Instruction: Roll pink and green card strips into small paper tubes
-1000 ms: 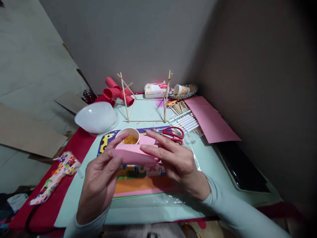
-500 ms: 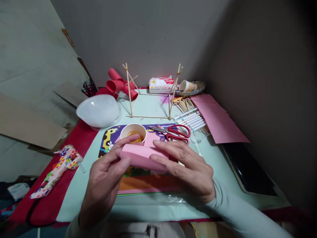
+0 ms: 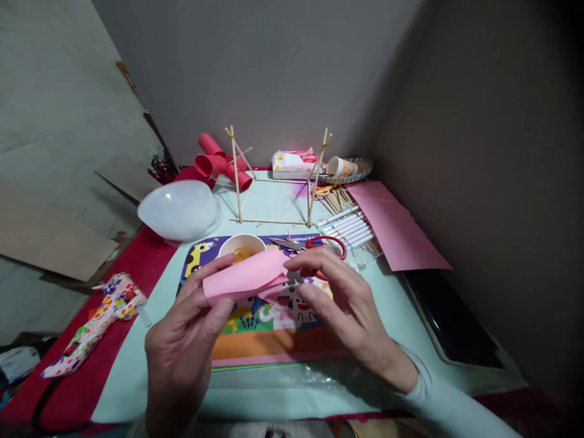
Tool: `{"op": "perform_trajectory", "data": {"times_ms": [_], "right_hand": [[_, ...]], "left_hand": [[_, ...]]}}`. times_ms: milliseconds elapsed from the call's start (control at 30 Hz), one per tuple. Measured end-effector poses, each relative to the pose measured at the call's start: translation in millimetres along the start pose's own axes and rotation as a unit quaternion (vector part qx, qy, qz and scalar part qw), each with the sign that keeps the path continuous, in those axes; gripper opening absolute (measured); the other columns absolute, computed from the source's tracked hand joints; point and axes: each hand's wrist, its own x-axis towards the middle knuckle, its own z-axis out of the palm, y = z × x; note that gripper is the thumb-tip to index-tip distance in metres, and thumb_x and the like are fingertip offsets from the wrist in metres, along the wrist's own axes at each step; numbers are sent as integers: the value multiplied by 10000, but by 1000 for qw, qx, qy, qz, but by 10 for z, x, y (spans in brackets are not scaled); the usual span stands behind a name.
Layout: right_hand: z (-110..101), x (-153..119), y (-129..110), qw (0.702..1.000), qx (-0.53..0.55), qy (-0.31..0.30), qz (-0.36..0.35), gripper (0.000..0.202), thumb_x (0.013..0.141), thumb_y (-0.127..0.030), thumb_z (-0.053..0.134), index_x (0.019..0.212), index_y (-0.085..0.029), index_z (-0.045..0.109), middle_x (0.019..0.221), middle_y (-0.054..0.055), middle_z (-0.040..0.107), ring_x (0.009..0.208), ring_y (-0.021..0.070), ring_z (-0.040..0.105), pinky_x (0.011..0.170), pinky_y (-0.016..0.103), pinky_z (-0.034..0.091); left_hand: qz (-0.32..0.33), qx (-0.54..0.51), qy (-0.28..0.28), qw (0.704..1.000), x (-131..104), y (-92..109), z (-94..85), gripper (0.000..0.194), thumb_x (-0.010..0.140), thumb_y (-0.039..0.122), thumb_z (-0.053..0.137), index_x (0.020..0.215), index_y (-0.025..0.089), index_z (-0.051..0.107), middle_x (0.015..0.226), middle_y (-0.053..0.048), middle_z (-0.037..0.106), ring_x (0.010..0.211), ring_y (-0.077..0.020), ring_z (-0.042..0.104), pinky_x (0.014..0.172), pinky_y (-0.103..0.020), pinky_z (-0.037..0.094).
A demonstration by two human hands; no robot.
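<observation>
A piece of pink paper [image 3: 244, 275], curled over into a loose roll, is held at its left end between the thumb and fingers of my left hand [image 3: 182, 340]. At the roll's right end, my right hand [image 3: 349, 304] has its thumb and fingers apart, with the fingertips close to the paper's edge; whether they touch it I cannot tell. Just behind the roll stands a white paper cup [image 3: 249, 238] with yellowish rubber bands inside. Red-handled scissors [image 3: 335, 241] lie behind my right hand, partly hidden by it. Beneath everything is a colourful cartoon-printed pack [image 3: 196, 258] of paper.
A frame of wooden sticks [image 3: 274, 222] stands farther back. Left of it are red paper tubes [image 3: 210, 165] and a whitish plastic bowl [image 3: 177, 210]. On the right lie markers [image 3: 349, 228], pink sheets [image 3: 401, 231] and a dark flat panel [image 3: 451, 322].
My right hand's fingers have come off the paper and spread apart. The roll has shifted left, its right end tilting up. The whole view has moved slightly.
</observation>
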Motion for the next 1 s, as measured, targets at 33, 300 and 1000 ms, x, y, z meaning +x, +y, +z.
{"op": "perform_trajectory", "data": {"times_ms": [33, 300, 1000], "right_hand": [[10, 5, -7, 1000, 9, -14, 11, 147, 982, -281, 638, 1085, -194, 697, 1003, 41, 700, 892, 174, 628, 795, 309, 505], [97, -30, 70, 995, 63, -6, 83, 287, 917, -319, 747, 1156, -235, 611, 1000, 27, 636, 827, 163, 609, 716, 286, 539], [430, -98, -109, 995, 69, 15, 75, 123, 899, -214, 755, 1010, -233, 705, 841, 4, 717, 617, 124, 627, 539, 244, 517]], "left_hand": [[-7, -10, -1, 1000, -5, 4, 7, 137, 937, 289, 694, 971, 285, 827, 1407, -47, 652, 1361, -317, 561, 1141, -440, 490], [-22, -53, -23, 998, -22, -18, 31, 145, 921, 235, 700, 978, 273, 829, 1457, -76, 616, 1393, -340, 530, 1165, -474, 457], [-53, -121, -19, 991, -157, -59, -204, 198, 945, 258, 675, 1104, 236, 791, 1425, -96, 650, 1343, -312, 572, 1091, -418, 502]]}}
